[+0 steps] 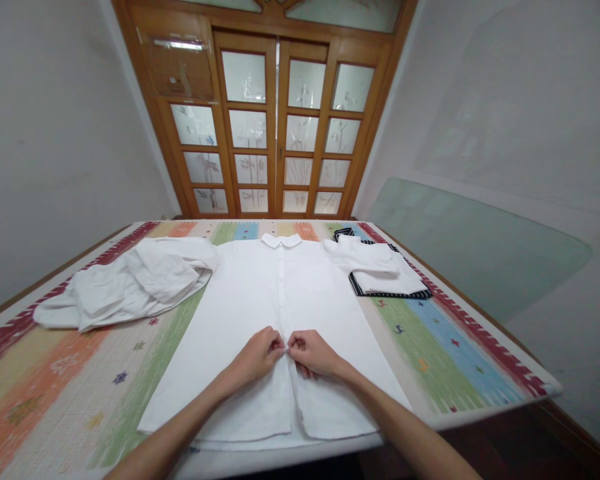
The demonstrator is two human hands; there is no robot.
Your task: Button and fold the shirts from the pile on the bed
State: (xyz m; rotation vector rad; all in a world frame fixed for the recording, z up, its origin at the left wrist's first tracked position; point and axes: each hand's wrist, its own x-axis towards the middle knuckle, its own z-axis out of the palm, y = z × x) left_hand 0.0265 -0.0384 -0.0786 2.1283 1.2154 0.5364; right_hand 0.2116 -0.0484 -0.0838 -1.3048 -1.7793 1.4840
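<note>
A white collared shirt [245, 293] lies spread face up, its collar pointing away from me and its hem near the table's front edge. Down its middle runs the front placket, closed above my hands and parted below them. My left hand [261, 352] pinches the left front edge of the shirt between thumb and fingers. Right beside it, my right hand [314, 352] pinches the other front edge, the fingertips of both hands nearly touching. Any button between the fingertips is too small and covered to make out.
A crumpled white garment [135, 283] lies left of the shirt. On the right, folded white clothing [380, 267] rests on a black striped cloth [420, 293]. A colourful striped tablecloth [425, 350] covers the table. Wooden glass-paned doors [277, 120] stand beyond, with walls on both sides.
</note>
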